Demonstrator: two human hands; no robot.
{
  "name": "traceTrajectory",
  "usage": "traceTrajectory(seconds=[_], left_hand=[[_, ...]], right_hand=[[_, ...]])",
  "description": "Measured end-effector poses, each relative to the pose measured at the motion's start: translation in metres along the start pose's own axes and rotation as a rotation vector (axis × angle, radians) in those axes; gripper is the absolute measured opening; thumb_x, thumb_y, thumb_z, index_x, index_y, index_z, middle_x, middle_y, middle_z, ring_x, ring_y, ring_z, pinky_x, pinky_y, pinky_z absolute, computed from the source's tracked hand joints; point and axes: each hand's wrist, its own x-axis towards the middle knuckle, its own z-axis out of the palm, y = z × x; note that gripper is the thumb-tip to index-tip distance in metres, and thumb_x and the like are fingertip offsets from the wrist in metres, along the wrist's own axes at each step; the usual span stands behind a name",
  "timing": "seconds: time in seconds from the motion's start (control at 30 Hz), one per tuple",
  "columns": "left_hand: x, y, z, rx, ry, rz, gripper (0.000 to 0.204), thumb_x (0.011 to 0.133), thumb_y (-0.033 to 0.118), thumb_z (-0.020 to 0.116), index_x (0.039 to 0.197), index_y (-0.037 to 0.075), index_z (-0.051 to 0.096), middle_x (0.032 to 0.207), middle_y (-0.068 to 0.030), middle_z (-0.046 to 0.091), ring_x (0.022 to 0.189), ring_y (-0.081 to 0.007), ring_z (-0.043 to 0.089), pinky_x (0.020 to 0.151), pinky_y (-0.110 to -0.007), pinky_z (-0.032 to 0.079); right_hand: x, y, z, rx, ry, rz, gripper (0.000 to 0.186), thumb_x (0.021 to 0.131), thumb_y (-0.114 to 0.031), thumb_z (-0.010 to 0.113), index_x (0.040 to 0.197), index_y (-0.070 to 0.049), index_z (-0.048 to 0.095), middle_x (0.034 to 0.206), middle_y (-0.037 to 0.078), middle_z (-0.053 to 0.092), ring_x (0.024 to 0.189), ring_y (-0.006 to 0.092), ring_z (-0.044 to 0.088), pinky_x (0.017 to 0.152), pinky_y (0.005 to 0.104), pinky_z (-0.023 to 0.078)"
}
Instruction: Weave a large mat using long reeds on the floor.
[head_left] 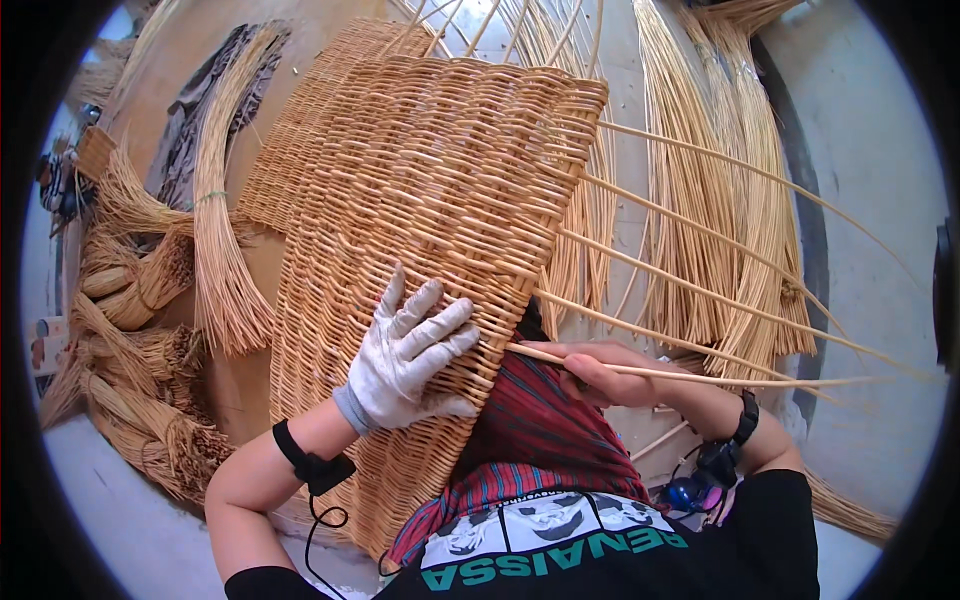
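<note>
A large woven wicker panel [420,170] stands tilted before me, leaning over my lap. My left hand [405,350], in a white glove, lies flat on its weave near the right edge, fingers spread. At that edge my bare right hand [610,375] pinches a wicker rod [690,376] between thumb and fingers. One end of this rod meets the panel's edge; the other reaches far to the right. More loose rods [690,275] stick out from the same edge above it, and several rise from the top. The right fingers' undersides are partly hidden.
Long bundles of wicker rods [690,190] lie on the floor at the right. A tied bundle [215,210] rests at the left, beside dark cloth [200,110]. Piled bundles [150,400] stand by the left wall. A patterned red cloth [540,420] covers my lap.
</note>
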Motion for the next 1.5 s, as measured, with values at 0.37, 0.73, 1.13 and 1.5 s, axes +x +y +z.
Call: traceTrajectory(seconds=[0.37,0.73,1.13,1.5], left_hand=[[-0.002,0.001,-0.002,-0.035,0.033,-0.056,0.103,0.072,0.074,0.08,0.151,0.014,0.054,0.158,-0.009,0.055,0.153,-0.0354,0.042,0.132,-0.061,0.013],[-0.003,0.006,-0.001,0.063,0.053,0.004,0.093,0.073,0.069,0.082,0.15,0.021,0.061,0.161,-0.0106,0.051,0.152,-0.0379,0.044,0.13,-0.064,0.015],[-0.004,0.004,0.016,0.117,0.131,0.125,0.105,0.086,0.078,0.064,0.166,0.015,0.037,0.174,-0.015,0.03,0.161,-0.0404,0.023,0.13,-0.066,0.01],[-0.016,0.0,0.022,0.109,-0.136,0.179,0.117,0.087,0.096,0.027,0.172,0.017,0.018,0.177,-0.0089,0.02,0.163,-0.0367,0.015,0.131,-0.067,0.004]], right_hand=[[-0.037,0.025,-0.001,-0.981,0.632,-0.018,0.039,0.095,-0.035,0.076,0.128,-0.015,0.072,0.101,0.012,0.078,0.086,0.0287,0.077,0.074,0.0403,0.06],[-0.052,0.073,0.081,-0.261,0.722,-0.421,0.053,0.113,-0.036,0.049,0.159,-0.009,0.05,0.09,0.004,0.071,0.066,0.0092,0.062,0.061,0.0232,0.052],[-0.047,0.051,0.057,0.279,0.71,-0.105,0.055,0.107,-0.038,0.052,0.155,-0.01,0.053,0.078,-0.002,0.058,0.065,0.0068,0.05,0.058,0.0246,0.038],[-0.047,0.051,0.034,0.255,0.75,-0.168,0.045,0.103,-0.028,0.061,0.143,-0.007,0.059,0.085,0.001,0.061,0.073,0.0089,0.055,0.066,0.0247,0.043]])
